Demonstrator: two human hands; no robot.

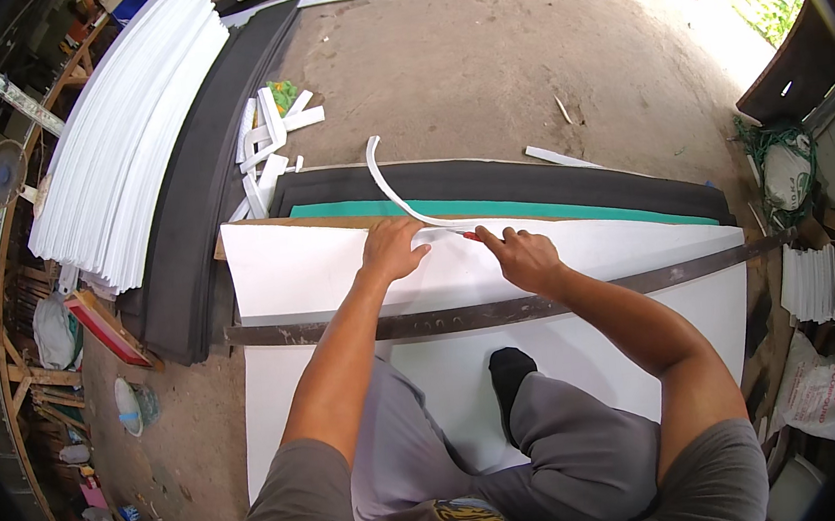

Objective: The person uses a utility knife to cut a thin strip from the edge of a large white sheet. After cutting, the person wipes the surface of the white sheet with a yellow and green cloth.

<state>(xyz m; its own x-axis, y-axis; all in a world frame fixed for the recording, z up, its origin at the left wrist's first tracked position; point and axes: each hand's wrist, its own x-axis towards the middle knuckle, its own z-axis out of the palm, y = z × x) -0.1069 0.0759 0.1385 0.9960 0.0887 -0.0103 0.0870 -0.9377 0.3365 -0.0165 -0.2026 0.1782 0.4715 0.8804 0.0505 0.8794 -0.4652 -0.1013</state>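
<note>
A large white sheet lies in front of me, with a long dark straight bar across it. My left hand is closed at the sheet's far edge, its thumb toward the right; the fingertips are partly hidden. Held in the fingers of my right hand is a red-handled cutter, pointed left at that same edge. Its blade is too small to make out. From between the hands a narrow white strip curls up and away beyond the edge.
Black sheets and a green sheet lie beyond the white one. Tall stacks of white sheets and black sheets stand at left, beside white offcuts. My socked foot rests on the white sheet. Sacks line the right.
</note>
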